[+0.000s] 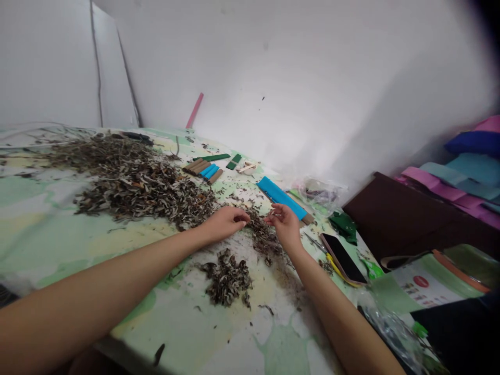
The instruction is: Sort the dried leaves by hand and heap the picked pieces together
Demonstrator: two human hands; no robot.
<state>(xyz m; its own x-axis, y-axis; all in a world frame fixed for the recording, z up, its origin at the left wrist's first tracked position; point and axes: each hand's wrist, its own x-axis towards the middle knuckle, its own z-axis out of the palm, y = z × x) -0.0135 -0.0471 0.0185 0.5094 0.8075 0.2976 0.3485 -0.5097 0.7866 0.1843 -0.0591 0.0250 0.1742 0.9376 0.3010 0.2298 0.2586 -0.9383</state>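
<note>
My left hand (228, 223) is over the middle of the table, its fingers curled in toward the thumb. Opposite it, my right hand (287, 225) has its fingers bent together. What either hand's fingertips hold is too small to make out. Between and below the hands lies a strip of dry stems and leaf bits (263, 237). Nearer to me sits a small heap of dried leaves (228, 278). To the left of my left hand spreads a large pile of dried leaves (144, 192).
Brown and blue rolls (203, 169) lie at the back, near a blue strip (281, 197). On the right are scissors with yellow handles (338, 268), a phone (344, 258), a clear plastic bag (318, 192), a green package (422, 281) and a dark box (406, 213).
</note>
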